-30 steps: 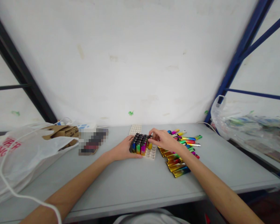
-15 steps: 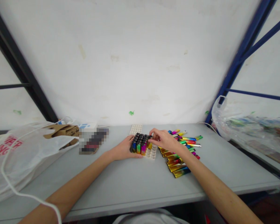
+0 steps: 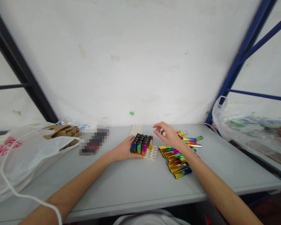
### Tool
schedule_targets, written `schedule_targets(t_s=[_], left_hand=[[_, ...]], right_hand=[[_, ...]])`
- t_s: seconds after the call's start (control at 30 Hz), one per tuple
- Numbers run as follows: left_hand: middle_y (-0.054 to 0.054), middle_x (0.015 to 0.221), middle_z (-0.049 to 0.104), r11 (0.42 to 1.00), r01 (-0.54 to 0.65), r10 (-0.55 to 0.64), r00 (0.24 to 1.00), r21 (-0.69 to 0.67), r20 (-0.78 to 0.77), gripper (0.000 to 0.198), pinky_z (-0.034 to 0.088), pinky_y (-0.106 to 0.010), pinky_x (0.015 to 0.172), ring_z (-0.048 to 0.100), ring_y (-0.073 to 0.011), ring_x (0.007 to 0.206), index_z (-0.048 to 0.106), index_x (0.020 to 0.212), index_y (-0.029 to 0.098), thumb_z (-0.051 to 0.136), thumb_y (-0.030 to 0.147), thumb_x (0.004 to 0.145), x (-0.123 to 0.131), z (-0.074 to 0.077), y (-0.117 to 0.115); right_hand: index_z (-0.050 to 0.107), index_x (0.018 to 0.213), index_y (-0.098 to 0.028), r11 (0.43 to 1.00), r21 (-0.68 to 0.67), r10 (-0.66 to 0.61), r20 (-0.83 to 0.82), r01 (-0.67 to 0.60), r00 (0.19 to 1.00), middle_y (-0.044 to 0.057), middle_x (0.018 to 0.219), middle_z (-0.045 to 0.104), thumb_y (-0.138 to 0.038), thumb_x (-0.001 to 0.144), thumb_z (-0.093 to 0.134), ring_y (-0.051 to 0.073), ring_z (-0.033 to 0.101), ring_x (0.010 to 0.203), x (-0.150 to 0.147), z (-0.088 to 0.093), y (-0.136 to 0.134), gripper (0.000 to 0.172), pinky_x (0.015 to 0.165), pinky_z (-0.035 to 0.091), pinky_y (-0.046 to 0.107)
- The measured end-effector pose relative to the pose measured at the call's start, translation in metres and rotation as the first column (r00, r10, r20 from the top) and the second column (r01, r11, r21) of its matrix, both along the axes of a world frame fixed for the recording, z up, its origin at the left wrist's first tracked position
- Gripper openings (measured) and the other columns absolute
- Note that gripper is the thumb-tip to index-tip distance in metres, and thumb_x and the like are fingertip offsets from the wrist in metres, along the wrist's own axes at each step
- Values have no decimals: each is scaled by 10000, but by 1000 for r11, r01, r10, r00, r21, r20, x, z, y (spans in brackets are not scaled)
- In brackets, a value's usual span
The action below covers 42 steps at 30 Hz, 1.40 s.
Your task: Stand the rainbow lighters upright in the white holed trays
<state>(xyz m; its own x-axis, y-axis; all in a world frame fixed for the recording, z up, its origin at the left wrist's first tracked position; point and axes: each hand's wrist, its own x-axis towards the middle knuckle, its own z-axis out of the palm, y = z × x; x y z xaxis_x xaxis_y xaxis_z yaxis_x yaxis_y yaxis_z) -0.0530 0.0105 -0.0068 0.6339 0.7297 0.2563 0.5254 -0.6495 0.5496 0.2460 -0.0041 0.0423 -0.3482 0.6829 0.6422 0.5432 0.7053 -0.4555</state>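
White wall (image 3: 140, 62) behind grey table (image 3: 103, 187)

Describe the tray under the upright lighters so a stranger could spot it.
On the grey table, look between the left hand and the loose lighters. There a pale tray holds upright black-topped lighters, with bare cups at its front right; the other pale tray, nearer the wall, shows no lighters.

1. L hand (image 3: 126, 150): bare; slim fingers, narrow wrist.
2. R hand (image 3: 167, 134): bare; same slim build. Nail detail too small to read from where I'm standing.
3. L forearm (image 3: 84, 179) & R forearm (image 3: 213, 181): uncovered for full vis. length; slender, smooth outline, tapering twd. wrist.
4. Garment (image 3: 152, 221), torso: lt. grey/whitish cloth w/ soft curved folds; only a small pt. vis., so exact type can't be ID'd.
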Motion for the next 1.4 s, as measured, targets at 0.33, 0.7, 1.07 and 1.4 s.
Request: schedule_targets(t_s=[0.33, 0.7, 1.07, 1.4], left_hand=[[-140, 1519, 591, 1000, 4, -4, 1000, 4, -1, 976, 374, -506, 1288, 548, -387, 1408, 570, 1500, 199, 918, 665, 716, 1, 0, 1], [-138, 1487, 614, 1000, -8, 8, 1000, 13, -1, 987, 389, -483, 1278, 564, -385, 1394, 580, 1497, 180, 925, 661, 708, 1, 2, -1], [-130, 1477, 633, 999, -17, 17, 1000, 28, 5, 967, 427, -499, 1247, 592, -375, 1352, 576, 1487, 212, 930, 652, 702, 1, 1, -1], [-138, 1486, 624, 999, -9, 9, 1000, 37, -4, 954, 419, -503, 1258, 582, -378, 1376, 585, 1482, 210, 917, 668, 714, 0, 2, -1]], right_hand=[[681, 1094, -218, 973, 185, -144, 29, 136, 989, 34, 901, 725, -143, 916, 584, 176, 681, 763, 25, -2, 19, 217, 747, 553, 308], [690, 1005, -203, 968, 206, -148, 16, 141, 989, 8, 837, 676, -79, 770, 589, 174, 664, 762, 28, 1, 16, 284, 793, 536, 311], [754, 1027, -203, 988, 97, -119, -9, 119, 993, 12, 872, 664, -38, 760, 609, 155, 664, 749, 28, -9, 25, 347, 726, 549, 278], [788, 897, -199, 986, 44, -159, -36, 160, 987, 23, 887, 716, -43, 752, 634, 137, 641, 701, 24, -11, 26, 263, 710, 524, 270]])
